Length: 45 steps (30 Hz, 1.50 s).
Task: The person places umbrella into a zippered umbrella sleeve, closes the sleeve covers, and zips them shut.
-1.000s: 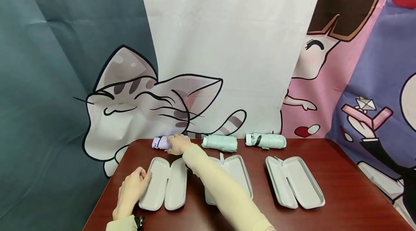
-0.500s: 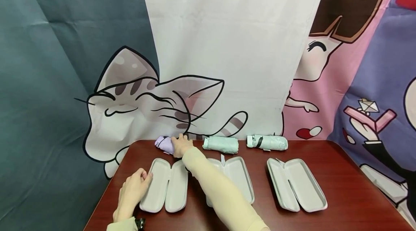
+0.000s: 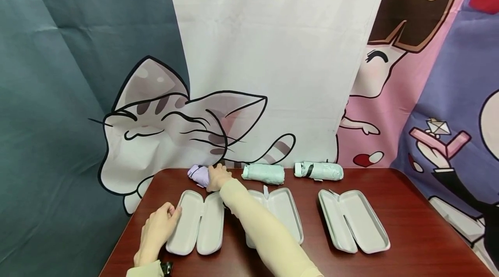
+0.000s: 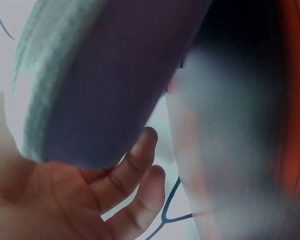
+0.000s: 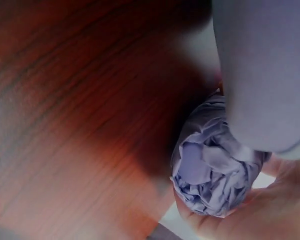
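Spreading wide, the reddish-brown wood-grained table [image 3: 417, 225] bears an open, pale-grey oblong case [image 3: 188, 229]; behind it, rear left, a purple rolled-fabric bundle [image 3: 200, 176] slants lengthwise, back-left to front-right. The right hand [image 3: 219, 177] grips its near end, whose crumpled folds [image 5: 217, 170] only the right wrist view shows; the left hand [image 3: 157, 227] lies slack beside the case.

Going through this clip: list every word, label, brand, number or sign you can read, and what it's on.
None: no readable text in any view.
Pale tab under the right-hand mint roll: too small to tell whether it is marked.
Purple roll and open cases: no lettering visible.
Backdrop: cartoon drawings, no legible words or numbers.
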Motion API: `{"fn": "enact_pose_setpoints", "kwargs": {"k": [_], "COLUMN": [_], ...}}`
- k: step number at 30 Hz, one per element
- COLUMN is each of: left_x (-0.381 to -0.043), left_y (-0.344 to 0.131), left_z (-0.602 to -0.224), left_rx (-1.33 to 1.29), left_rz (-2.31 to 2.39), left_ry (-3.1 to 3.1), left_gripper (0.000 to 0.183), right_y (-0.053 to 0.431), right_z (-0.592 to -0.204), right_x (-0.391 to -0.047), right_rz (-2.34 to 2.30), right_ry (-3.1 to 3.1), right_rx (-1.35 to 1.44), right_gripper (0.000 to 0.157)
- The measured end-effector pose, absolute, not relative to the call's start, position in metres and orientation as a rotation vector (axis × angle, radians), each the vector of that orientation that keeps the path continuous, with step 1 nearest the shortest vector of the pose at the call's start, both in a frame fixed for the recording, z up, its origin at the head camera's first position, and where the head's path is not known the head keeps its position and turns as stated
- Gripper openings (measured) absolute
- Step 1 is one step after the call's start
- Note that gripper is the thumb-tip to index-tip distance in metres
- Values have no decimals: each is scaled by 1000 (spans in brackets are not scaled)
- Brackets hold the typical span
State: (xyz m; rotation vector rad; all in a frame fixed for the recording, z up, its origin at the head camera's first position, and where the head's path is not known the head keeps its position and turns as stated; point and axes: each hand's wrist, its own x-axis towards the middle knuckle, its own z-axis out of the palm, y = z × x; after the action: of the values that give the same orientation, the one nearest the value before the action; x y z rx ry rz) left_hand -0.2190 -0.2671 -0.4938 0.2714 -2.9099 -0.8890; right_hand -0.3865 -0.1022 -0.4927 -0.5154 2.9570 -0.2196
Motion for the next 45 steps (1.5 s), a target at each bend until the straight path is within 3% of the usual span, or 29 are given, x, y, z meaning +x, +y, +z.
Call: {"fn": "enact_pose_setpoints", "kwargs": {"k": [33,45], "left_x": [-218,-220], "left_y": [-267,-267], "left_z": [-489,-493], "left_rx": [237,225], "left_rz": [-899,-894], "left_ry": [-2910,-2913], "left_gripper": [27,28], "right_y": [-66,-52], "right_z": [-455,-455], "right_x": [-328,-289], "right_rz": [-909,-1104], "right_ry": [2989,2964], "right_rx": [-415,-313], "right_gripper": [64,74]}}
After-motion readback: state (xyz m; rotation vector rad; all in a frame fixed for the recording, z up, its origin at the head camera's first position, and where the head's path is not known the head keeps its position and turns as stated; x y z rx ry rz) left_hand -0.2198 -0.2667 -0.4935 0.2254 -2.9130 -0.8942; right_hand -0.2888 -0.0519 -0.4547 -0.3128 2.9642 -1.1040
